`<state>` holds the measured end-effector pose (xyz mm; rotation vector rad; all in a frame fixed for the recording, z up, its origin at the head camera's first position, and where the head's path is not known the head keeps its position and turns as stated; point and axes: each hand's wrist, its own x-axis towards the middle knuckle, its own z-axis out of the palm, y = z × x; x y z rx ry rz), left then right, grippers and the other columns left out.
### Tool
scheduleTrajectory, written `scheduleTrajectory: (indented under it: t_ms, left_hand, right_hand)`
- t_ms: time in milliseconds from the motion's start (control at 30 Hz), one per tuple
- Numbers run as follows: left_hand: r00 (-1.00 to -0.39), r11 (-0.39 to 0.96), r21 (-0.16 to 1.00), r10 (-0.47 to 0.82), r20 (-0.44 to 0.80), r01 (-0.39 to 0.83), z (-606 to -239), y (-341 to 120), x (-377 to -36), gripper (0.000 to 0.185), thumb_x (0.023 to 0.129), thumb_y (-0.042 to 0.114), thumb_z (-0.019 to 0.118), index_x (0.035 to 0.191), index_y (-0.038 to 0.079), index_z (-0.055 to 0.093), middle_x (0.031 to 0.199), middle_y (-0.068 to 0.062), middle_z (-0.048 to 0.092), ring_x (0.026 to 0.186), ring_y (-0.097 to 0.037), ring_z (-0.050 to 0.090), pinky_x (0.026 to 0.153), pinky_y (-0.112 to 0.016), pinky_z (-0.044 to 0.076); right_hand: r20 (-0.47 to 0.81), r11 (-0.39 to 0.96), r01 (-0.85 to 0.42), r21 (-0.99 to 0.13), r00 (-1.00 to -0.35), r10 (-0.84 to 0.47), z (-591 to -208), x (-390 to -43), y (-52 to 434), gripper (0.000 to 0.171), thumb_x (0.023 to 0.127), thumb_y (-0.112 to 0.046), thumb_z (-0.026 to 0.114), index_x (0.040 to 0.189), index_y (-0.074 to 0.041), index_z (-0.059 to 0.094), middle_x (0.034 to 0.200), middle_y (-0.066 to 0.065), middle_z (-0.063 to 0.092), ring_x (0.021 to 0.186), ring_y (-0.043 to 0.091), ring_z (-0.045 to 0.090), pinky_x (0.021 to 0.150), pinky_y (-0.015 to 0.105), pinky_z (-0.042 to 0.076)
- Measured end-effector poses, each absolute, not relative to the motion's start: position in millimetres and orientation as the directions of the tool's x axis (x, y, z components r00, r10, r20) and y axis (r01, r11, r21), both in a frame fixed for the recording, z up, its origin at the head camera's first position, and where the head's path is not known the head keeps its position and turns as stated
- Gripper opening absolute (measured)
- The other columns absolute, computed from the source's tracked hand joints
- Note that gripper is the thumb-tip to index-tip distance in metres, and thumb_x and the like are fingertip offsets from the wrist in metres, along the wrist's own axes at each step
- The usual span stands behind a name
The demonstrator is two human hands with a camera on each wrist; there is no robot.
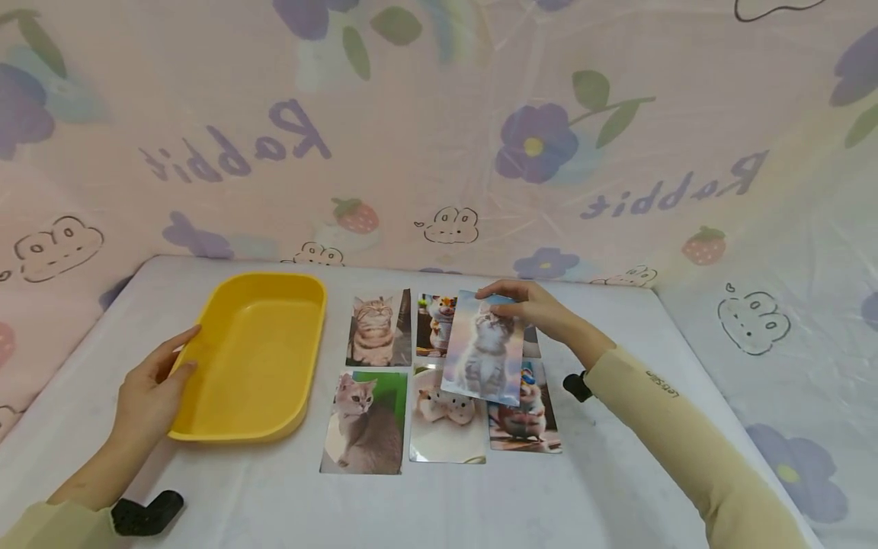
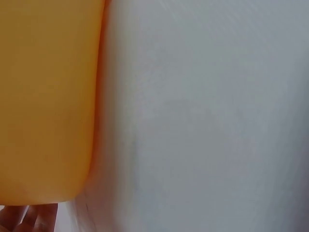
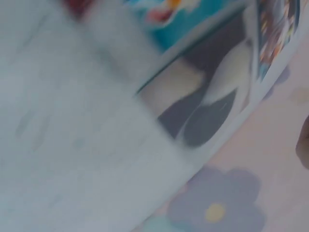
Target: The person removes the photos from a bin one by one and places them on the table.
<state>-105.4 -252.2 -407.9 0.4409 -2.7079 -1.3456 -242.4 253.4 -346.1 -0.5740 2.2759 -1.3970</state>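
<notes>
My left hand (image 1: 147, 396) grips the left rim of a yellow tray (image 1: 257, 366), thumb on the inside. In the left wrist view, fingertips (image 2: 36, 217) show below the tray's edge. My right hand (image 1: 531, 305) pinches the top edge of a kitten photo card (image 1: 483, 354), holding it tilted over the laid-out cards. Under and around it lie an orange cat card (image 1: 373, 332), a hamster card (image 1: 432, 324), a grey cat card (image 1: 366, 427), a card with white hamsters (image 1: 446, 431) and a goggled hamster card (image 1: 524, 419). Another card (image 1: 531, 347) is mostly hidden behind the kitten card.
The cards lie in two rows on a white-covered table (image 1: 274, 496), right of the tray. A curtain (image 1: 411, 152) with flowers and rabbits hangs behind and at the sides. A black wrist device (image 1: 147, 515) sits by the left sleeve, another (image 1: 578, 387) by the right.
</notes>
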Motion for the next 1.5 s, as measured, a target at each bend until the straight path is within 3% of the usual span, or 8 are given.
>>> scheduleTrajectory:
  t_ms: [267, 733, 933, 1033, 1167, 1300, 1433, 1500]
  left_hand:
    - [-0.951, 0.592, 0.777, -0.309, -0.027, -0.214, -408, -254, -104, 0.047, 0.101, 0.026, 0.043, 0.148, 0.03, 0.037, 0.138, -0.029, 0.047, 0.118, -0.041, 0.044, 0.066, -0.002, 0.033]
    - [-0.95, 0.6, 0.771, -0.312, -0.021, -0.214, -407, -253, -105, 0.047, 0.102, 0.024, 0.042, 0.148, 0.024, 0.037, 0.137, -0.032, 0.047, 0.116, -0.043, 0.045, 0.064, -0.001, 0.033]
    - [-0.951, 0.611, 0.756, -0.307, -0.048, -0.235, -407, -254, -104, 0.048, 0.102, 0.029, 0.04, 0.149, 0.027, 0.034, 0.141, -0.03, 0.043, 0.124, -0.046, 0.042, 0.086, -0.016, 0.046]
    - [-0.95, 0.618, 0.75, -0.308, -0.045, -0.236, -407, -254, -104, 0.048, 0.102, 0.028, 0.04, 0.149, 0.026, 0.035, 0.141, -0.031, 0.043, 0.124, -0.046, 0.042, 0.09, -0.022, 0.047]
    - [-0.952, 0.62, 0.753, -0.304, -0.029, -0.221, -407, -253, -105, 0.047, 0.102, 0.027, 0.041, 0.149, 0.023, 0.036, 0.138, -0.032, 0.045, 0.12, -0.044, 0.044, 0.071, -0.008, 0.039]
    - [-0.955, 0.622, 0.754, -0.296, -0.02, -0.209, -407, -252, -106, 0.047, 0.102, 0.027, 0.041, 0.149, 0.022, 0.036, 0.137, -0.033, 0.046, 0.118, -0.044, 0.044, 0.064, -0.005, 0.034]
    - [-0.955, 0.647, 0.732, -0.294, -0.021, -0.215, -407, -252, -107, 0.047, 0.102, 0.027, 0.041, 0.148, 0.02, 0.036, 0.137, -0.034, 0.045, 0.12, -0.047, 0.044, 0.081, -0.024, 0.048]
    - [-0.957, 0.671, 0.714, -0.289, 0.001, -0.202, -407, -251, -107, 0.047, 0.101, 0.024, 0.042, 0.148, 0.018, 0.038, 0.135, -0.035, 0.046, 0.117, -0.048, 0.046, 0.079, -0.024, 0.049]
  right_hand:
    - [-0.14, 0.444, -0.133, -0.886, -0.837, -0.529, -349, -246, 300, 0.033, 0.097, -0.015, 0.054, 0.128, -0.004, 0.057, 0.148, 0.014, 0.039, 0.144, 0.037, 0.021, 0.113, 0.06, 0.021]
    - [-0.181, 0.546, -0.095, -0.832, -0.884, -0.43, -356, -246, 350, 0.039, 0.099, -0.018, 0.052, 0.132, 0.001, 0.053, 0.145, 0.022, 0.041, 0.129, 0.041, 0.041, 0.106, 0.061, 0.033]
    - [-0.187, 0.582, -0.099, -0.807, -0.892, -0.412, -365, -248, 368, 0.037, 0.098, -0.02, 0.053, 0.129, 0.0, 0.058, 0.14, 0.023, 0.048, 0.124, 0.038, 0.047, 0.106, 0.061, 0.033]
    - [-0.195, 0.595, -0.091, -0.798, -0.896, -0.398, -368, -247, 376, 0.039, 0.098, -0.021, 0.053, 0.13, 0.0, 0.058, 0.139, 0.024, 0.049, 0.125, 0.04, 0.046, 0.106, 0.062, 0.032]
    - [-0.208, 0.617, -0.069, -0.784, -0.907, -0.366, -372, -246, 386, 0.041, 0.098, -0.022, 0.053, 0.132, 0.001, 0.055, 0.14, 0.026, 0.047, 0.128, 0.045, 0.042, 0.106, 0.064, 0.03]
    - [-0.241, 0.646, -0.028, -0.763, -0.915, -0.324, -377, -245, 395, 0.041, 0.098, -0.022, 0.053, 0.132, 0.0, 0.055, 0.141, 0.026, 0.046, 0.129, 0.045, 0.042, 0.105, 0.061, 0.034]
    - [-0.268, 0.662, 0.001, -0.75, -0.914, -0.303, -381, -245, 399, 0.041, 0.099, -0.022, 0.052, 0.133, 0.001, 0.055, 0.141, 0.028, 0.046, 0.129, 0.046, 0.042, 0.105, 0.062, 0.033]
    - [-0.275, 0.665, 0.005, -0.746, -0.913, -0.301, -384, -245, 400, 0.041, 0.099, -0.021, 0.052, 0.133, 0.001, 0.054, 0.14, 0.028, 0.046, 0.128, 0.046, 0.042, 0.105, 0.064, 0.032]
